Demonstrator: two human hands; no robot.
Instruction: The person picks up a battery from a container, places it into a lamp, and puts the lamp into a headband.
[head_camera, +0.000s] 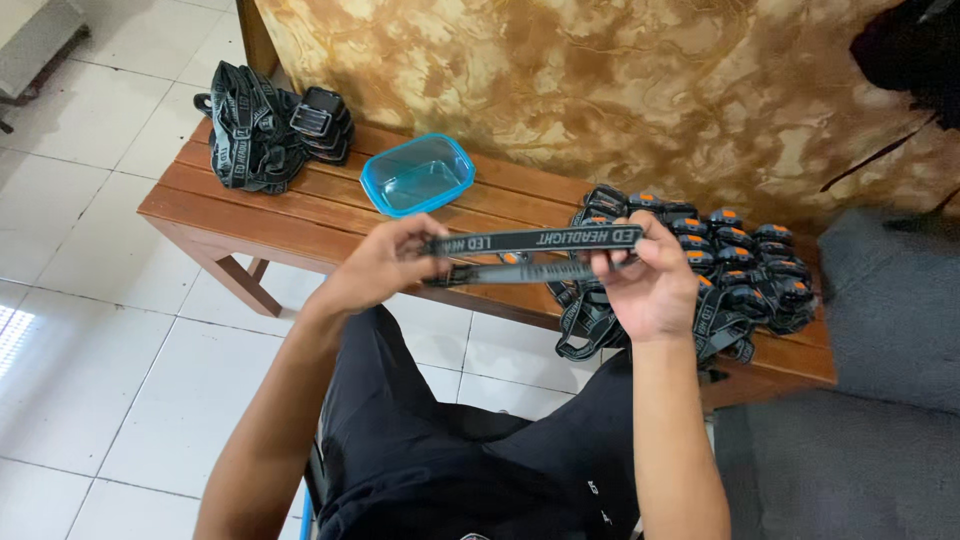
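The elastic headlamp strap is stretched level between both hands above the near edge of the wooden counter. The left hand pinches the strap's left end, fingers closed on it; the right hand grips the right end, fingers curled and closed around it. A second run of the same strap passes just below the first, and a small orange part shows between the hands; its shape is hard to make out. The lamp unit of this strap cannot be identified.

A blue-rimmed clear plastic container sits on the counter, far of the left hand. Whether it holds anything cannot be told through the tinted wall.

A pile of headlamps with orange buttons lies on the right part of the counter, touching and partly hidden behind the right hand; individual units in the tangle cannot be counted. A second bundle of black headlamps and straps lies at the far left end of the counter.

The strap is grey-black with pale block lettering along its length. A mottled brown covering rises behind the counter. A dark object at the top right corner is cut off by the frame edge.
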